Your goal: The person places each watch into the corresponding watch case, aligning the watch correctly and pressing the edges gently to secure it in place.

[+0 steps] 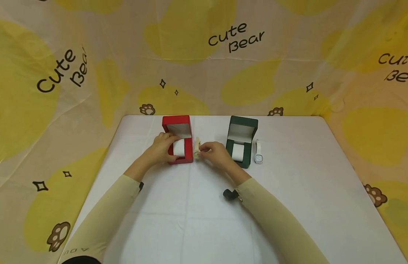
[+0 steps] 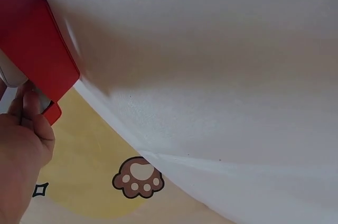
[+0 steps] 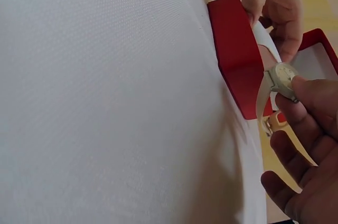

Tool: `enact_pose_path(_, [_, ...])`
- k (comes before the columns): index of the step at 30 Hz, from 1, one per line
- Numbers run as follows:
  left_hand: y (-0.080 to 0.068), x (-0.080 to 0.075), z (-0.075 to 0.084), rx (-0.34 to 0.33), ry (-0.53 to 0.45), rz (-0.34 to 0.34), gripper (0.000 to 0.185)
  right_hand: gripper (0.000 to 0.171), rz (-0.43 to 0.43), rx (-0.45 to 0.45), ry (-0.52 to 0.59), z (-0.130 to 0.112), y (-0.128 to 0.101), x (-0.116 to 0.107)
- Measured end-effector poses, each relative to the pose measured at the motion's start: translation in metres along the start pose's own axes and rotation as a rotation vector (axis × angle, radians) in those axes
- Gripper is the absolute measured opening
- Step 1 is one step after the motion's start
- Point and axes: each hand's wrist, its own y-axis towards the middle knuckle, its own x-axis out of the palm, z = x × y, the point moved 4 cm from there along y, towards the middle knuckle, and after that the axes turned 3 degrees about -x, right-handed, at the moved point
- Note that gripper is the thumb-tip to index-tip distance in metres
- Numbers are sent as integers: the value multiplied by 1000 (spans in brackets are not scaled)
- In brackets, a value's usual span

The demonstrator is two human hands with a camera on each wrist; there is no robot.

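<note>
An open red watch box (image 1: 188,150) stands left of centre with its lid raised, a white cushion (image 1: 179,148) inside. My left hand (image 1: 161,148) reaches over the box from the left, thumb and fingers at opposite ends of the cushion, pinching it. In the right wrist view, the thumb and index finger of my right hand (image 3: 311,123) pinch a round-faced watch (image 3: 285,76) by its case. Its pale strap hangs beside the box's red wall. The head view puts this watch just right of the red box.
An open green watch box (image 1: 246,154) with a white cushion (image 1: 238,152) stands to the right. Beside it on the white table (image 1: 197,234) lies a white-strapped watch (image 1: 258,157). A printed yellow cloth (image 1: 187,44) hangs behind the table.
</note>
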Motion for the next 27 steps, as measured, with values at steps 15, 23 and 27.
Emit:
enact_pose_path(15, [-10, -1, 5, 29, 0, 136, 75, 23, 31, -1, 50, -10, -22, -25])
enact_pose_path(23, [-16, -13, 9, 11, -32, 208, 72, 23, 45, -24, 82, -12, -34, -33])
enact_pose_path(27, [-20, -18, 15, 7, -53, 233, 73, 24, 57, -11, 77, -13, -42, -38])
